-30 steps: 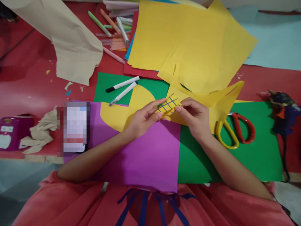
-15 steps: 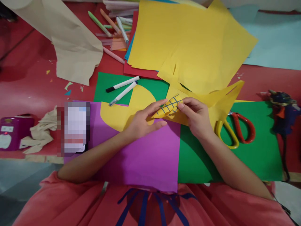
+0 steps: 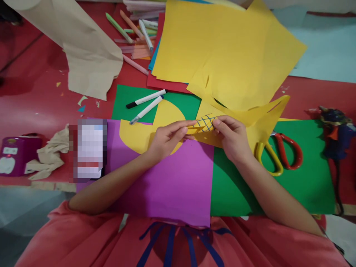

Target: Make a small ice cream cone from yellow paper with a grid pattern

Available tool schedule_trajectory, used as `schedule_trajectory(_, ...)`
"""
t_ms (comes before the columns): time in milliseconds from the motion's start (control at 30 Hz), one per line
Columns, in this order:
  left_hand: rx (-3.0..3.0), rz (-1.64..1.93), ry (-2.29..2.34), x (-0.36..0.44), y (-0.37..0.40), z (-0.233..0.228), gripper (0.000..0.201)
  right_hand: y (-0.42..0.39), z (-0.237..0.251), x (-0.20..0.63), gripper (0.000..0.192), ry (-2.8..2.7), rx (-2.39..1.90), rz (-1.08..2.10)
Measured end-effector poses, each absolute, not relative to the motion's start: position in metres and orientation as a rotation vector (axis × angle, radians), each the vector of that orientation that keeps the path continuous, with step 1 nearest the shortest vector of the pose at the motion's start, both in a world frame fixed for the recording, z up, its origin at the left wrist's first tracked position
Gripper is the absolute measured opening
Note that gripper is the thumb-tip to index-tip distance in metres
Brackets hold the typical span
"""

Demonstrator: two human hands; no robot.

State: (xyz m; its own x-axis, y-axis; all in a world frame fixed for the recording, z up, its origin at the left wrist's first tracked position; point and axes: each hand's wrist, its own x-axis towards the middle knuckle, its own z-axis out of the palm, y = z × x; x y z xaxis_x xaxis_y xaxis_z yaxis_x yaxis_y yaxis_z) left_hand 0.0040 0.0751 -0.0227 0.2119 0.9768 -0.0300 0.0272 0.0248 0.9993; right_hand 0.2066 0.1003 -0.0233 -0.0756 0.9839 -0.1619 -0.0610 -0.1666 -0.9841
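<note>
Red tabletop runs under everything we see, layered over with coloured paper: a purple sheet (image 3: 172,181) nearest our body, a green sheet (image 3: 306,178) to its right, and a heap of yellow sheets (image 3: 222,48) further back.

Between our two hands, just above the far edge of the purple sheet, sits a small yellow piece with a blue grid (image 3: 205,123) drawn on it. Its long axis lies roughly left to right, so each hand takes one end. Our left hand (image 3: 167,139) comes in from the left with its fingertips pinched on the left end; our right hand (image 3: 232,137) closes thumb and forefinger on the right end. Both hands are nearly shut on the piece, and neither is clearly the nearer — they meet over it.

Under the piece lies a yellow offcut with a curved edge (image 3: 139,135). Just right of our right hand rest scissors (image 3: 280,154) with yellow and red handles, close but not touching. Two markers (image 3: 146,104) lie beyond our left hand, and a glue gun (image 3: 335,128) sits well off to the right — nothing stands between the fingers and the piece.
</note>
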Motion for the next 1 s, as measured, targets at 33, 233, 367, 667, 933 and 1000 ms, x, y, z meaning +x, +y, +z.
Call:
schedule_trajectory(33, 1.283, 1.012, 1.083, 0.004, 0.075, -0.022, 0.041, 0.100, -0.023, 0.207, 0.019, -1.130, -1.253, 1.409)
schedule_trajectory(233, 1.317, 1.006, 0.988, 0.004, 0.075, -0.021, 0.041, 0.101, -0.024, 0.208, 0.021, -1.127, -1.279, 1.397)
schedule_trajectory(367, 1.359, 1.049, 0.971, 0.004, 0.074, -0.024, 0.037, 0.102, -0.025, 0.208, 0.019, -1.084, -1.256, 1.426)
schedule_trajectory(667, 1.368, 1.078, 1.030, 0.002, 0.074, -0.023, 0.033, 0.103, -0.027, 0.207, 0.015, -1.041, -1.238, 1.484)
schedule_trajectory(933, 1.496, 1.086, 1.133, -0.001, 0.075, -0.025, 0.032, 0.098, -0.017, 0.213, 0.024, -1.481, -1.160, 0.944)
schedule_trajectory(1000, 1.615, 1.088, 1.108, -0.002, 0.077, -0.023, 0.028, 0.096, -0.010, 0.213, 0.030, -1.734, -1.083, 0.758)
